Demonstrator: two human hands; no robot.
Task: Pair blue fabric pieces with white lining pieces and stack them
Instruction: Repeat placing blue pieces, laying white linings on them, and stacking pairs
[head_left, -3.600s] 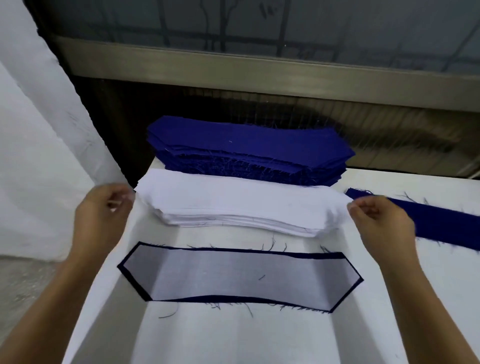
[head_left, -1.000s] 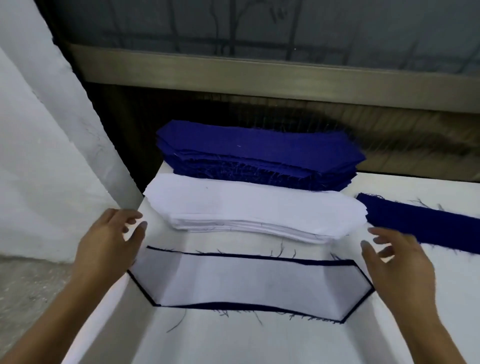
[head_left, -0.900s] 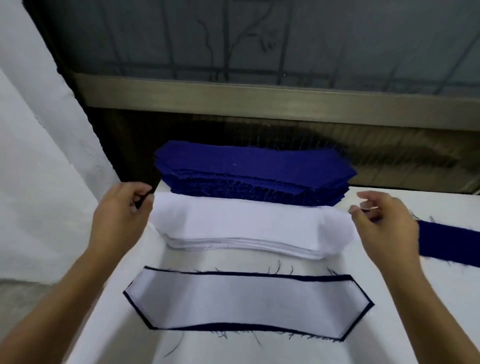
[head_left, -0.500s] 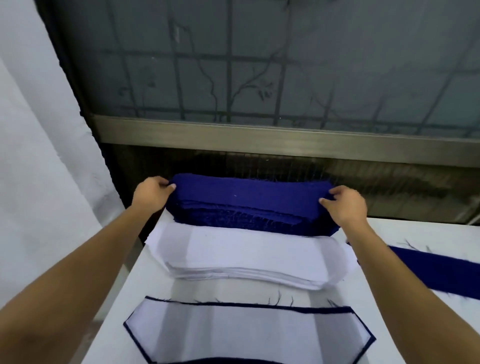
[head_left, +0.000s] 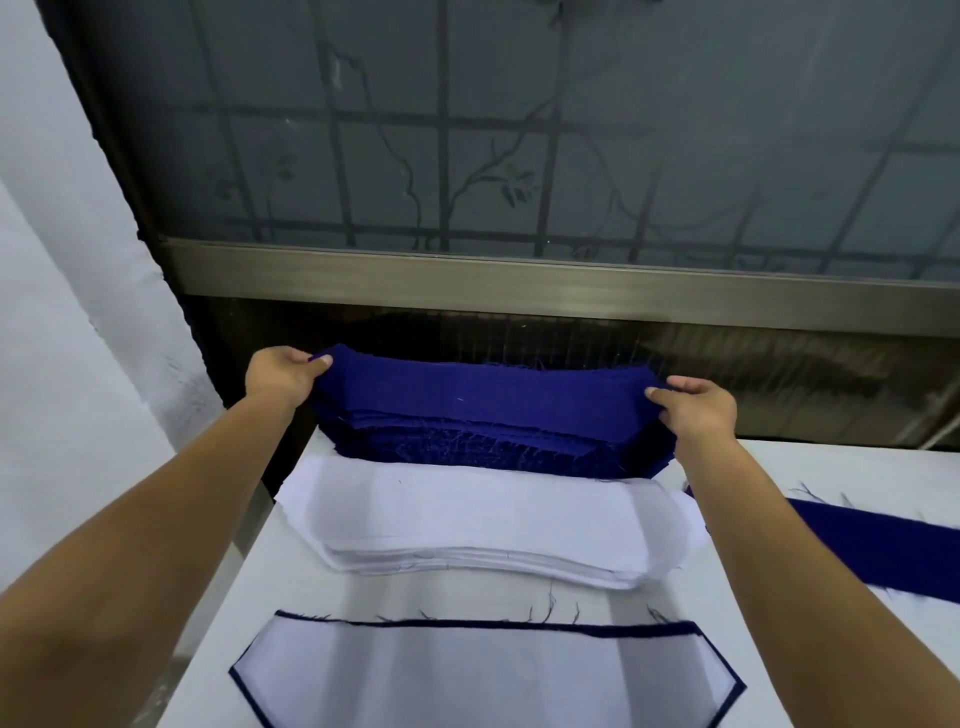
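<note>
Hands work the far end of a white table, where a blue stack sits against the dark wall below a window rail. The left hand pinches the left tip of the top piece, thumb over the cloth and fingers curled under. The right hand grips the right tip the same way, so the piece hangs taut between them, its ends raised off the pile. Just in front lies a white stack, its back edge touching the blue one. Nearer the camera a finished pair lies flat – white lining on top, a thin blue border showing all round. A blue strip lies apart at the right. Frosted window glass with a vine pattern fills the background; a white wall stands at left.
</note>
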